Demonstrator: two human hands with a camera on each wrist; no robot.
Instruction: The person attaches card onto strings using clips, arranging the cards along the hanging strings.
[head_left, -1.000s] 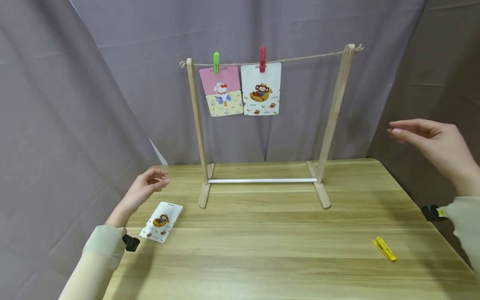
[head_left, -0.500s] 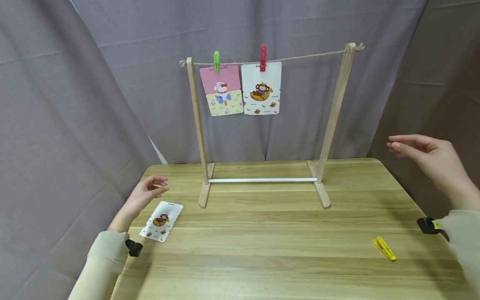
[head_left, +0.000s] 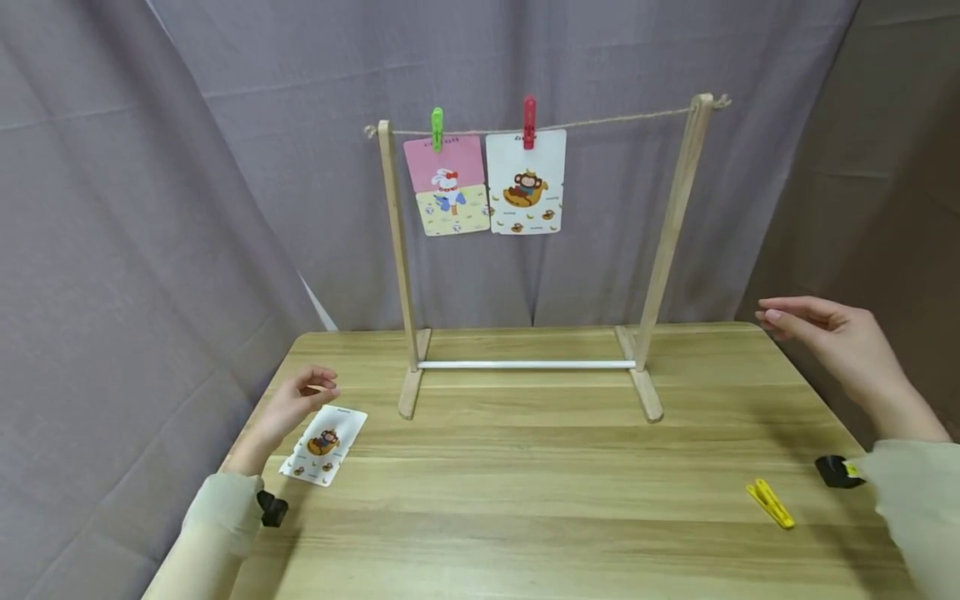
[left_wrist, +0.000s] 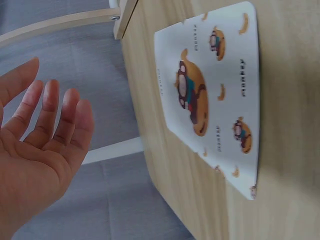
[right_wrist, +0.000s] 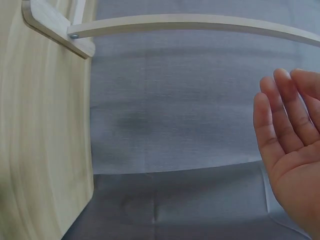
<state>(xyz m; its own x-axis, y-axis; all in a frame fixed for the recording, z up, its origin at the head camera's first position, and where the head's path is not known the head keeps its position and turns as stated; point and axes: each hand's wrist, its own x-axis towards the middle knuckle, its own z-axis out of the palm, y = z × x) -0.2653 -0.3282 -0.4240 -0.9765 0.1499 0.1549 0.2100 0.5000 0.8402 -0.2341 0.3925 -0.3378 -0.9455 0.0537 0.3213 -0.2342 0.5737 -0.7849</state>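
My left hand (head_left: 288, 407) hovers just above and left of a white monkey card (head_left: 324, 445) that lies on the table; its fingers are loosely bent and hold nothing. The left wrist view shows the same card (left_wrist: 210, 95) flat, apart from the hand (left_wrist: 42, 145). Over the table's right side floats my right hand (head_left: 836, 342), fingers relaxed, nothing in them. Nearest to it, lower down, is a yellow clothespin (head_left: 770, 503) on the table. Only the empty palm of that hand (right_wrist: 292, 135) appears in the right wrist view.
A wooden rack (head_left: 671, 233) stands at the back with a string (head_left: 615, 121) across its top. A green clothespin (head_left: 437, 129) holds a pink-and-yellow rabbit card (head_left: 450, 200) there. Beside it, a red clothespin (head_left: 529, 122) holds another monkey card (head_left: 526, 208). Grey curtains (head_left: 187, 208) hang behind.
Both hands have come down: the left toward the card on the table, the right lower and slightly leftward. The cards and clothespins stay where they were.
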